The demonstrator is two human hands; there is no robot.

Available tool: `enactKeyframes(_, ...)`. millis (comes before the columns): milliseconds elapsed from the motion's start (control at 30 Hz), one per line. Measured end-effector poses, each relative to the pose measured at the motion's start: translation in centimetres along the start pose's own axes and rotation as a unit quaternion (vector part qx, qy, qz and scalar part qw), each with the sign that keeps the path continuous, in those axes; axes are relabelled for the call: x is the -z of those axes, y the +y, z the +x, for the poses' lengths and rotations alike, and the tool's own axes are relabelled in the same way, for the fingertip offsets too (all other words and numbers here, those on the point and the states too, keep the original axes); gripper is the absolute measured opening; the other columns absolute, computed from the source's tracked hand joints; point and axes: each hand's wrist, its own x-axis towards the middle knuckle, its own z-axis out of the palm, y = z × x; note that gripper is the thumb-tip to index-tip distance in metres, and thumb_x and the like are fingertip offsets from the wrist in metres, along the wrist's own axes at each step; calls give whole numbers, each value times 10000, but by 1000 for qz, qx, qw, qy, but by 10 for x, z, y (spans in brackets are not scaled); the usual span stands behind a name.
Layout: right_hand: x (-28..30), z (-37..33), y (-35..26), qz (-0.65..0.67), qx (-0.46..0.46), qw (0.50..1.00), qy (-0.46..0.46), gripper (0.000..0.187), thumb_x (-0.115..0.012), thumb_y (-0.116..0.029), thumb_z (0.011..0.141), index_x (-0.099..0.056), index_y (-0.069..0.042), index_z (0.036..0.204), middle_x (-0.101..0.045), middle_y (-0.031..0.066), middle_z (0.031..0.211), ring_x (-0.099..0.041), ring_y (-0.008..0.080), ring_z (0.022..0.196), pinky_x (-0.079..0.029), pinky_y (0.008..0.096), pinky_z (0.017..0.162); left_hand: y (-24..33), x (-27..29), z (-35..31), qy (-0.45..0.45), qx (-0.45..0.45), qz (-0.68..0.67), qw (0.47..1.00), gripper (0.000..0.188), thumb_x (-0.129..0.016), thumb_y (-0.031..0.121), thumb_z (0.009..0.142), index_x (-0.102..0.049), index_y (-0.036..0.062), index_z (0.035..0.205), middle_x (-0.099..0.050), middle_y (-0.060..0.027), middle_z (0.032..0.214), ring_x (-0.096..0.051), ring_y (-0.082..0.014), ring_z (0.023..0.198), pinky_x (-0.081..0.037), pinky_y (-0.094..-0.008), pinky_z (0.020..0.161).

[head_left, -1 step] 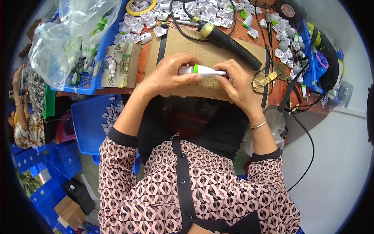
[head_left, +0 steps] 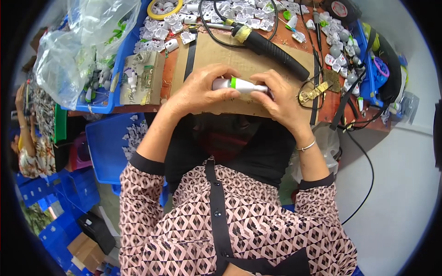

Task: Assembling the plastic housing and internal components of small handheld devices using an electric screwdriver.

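Above the cardboard sheet (head_left: 216,60) on the bench, a white tapered plastic casing with a bright green ring (head_left: 244,85) lies level between both hands. My left hand (head_left: 205,87) is closed round its wider end, thumb along the near side. The narrow end is pinched by the thumb and fingers of my right hand (head_left: 279,94), which hide the very tip. Just beyond the hands, a black cylindrical tool with a cord (head_left: 271,51) rests diagonally on the cardboard.
White plastic parts (head_left: 159,34) crowd the far bench around a yellow tape roll (head_left: 165,8). A blue bin with a plastic bag (head_left: 120,60) stands left, another blue bin (head_left: 368,78) right. A yellow-taped piece (head_left: 315,93) lies near cords. At far left, a co-worker's arm (head_left: 25,124) shows.
Both hands keep their hold and nearly the same place. The casing's narrow end has shifted slightly within my right fingers.
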Motion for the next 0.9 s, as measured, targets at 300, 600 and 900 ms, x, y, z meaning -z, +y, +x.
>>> enactKeyframes(300, 9, 6, 17, -111, 75, 988, -73, 208, -625, -142, 780, -576, -48, 960, -519, 114, 825, -549, 326, 772, -445, 406, 647, 4, -30, 4, 50, -85, 114, 989, 311, -675, 184, 766, -572, 38, 1020, -566, -148, 883, -551, -334, 821, -446, -388, 711)
enactKeyframes(600, 15, -4, 22, -113, 84, 989, -39, 223, -628, -126, 774, -551, -46, 967, -546, 114, 828, -563, 306, 794, -454, 379, 666, 6, -28, -2, 91, -96, 194, 972, 298, -688, 160, 727, -596, 47, 987, -565, -129, 881, -552, -323, 837, -444, -398, 723)
enactKeyframes(900, 0, -2, 16, -123, 112, 986, 1, 207, -629, -137, 782, -571, -36, 953, -564, 106, 810, -570, 294, 785, -455, 375, 666, 9, -23, 8, 78, -139, 285, 945, 231, -694, 138, 689, -613, 63, 892, -578, -75, 779, -571, -270, 746, -445, -379, 671)
